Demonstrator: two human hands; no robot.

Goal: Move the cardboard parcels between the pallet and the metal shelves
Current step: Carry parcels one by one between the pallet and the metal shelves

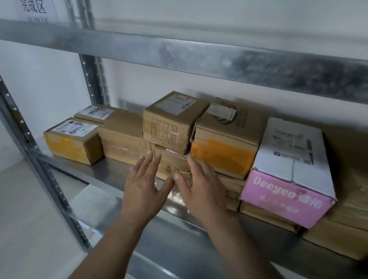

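Cardboard parcels fill the middle level of the metal shelves (110, 172), and none is in either hand. At the far left a paper sign (32, 2) with printed characters hangs on the wall behind a perforated upright post (7, 94). Leftmost on the shelf sits a small parcel with yellow tape (72, 142) and a white label on its top, and just behind it lies a second small labelled parcel (95, 112). Beside these stands a plain brown box (121, 141). Next comes a box with a printed grid on its front (168, 126), stacked on a lower box printed with red characters (173, 168). The left hand (143, 187) is raised in front of that lower box with its fingers straight and spread, palm turned inward, holding nothing; whether the fingertips touch the cardboard cannot be told. The right hand (198, 189) is just beside it, fingers likewise straight and held loosely together, holding nothing, thumb tip close to the left thumb. Above the right hand sits a box with orange tape (222, 153) across its front, tight against the grid box. To its right a white box with a pink Deeyeo end (289, 172) rests tilted on flatter brown boxes, and a large brown carton (359, 198), blurred, takes up the far right of the shelf.
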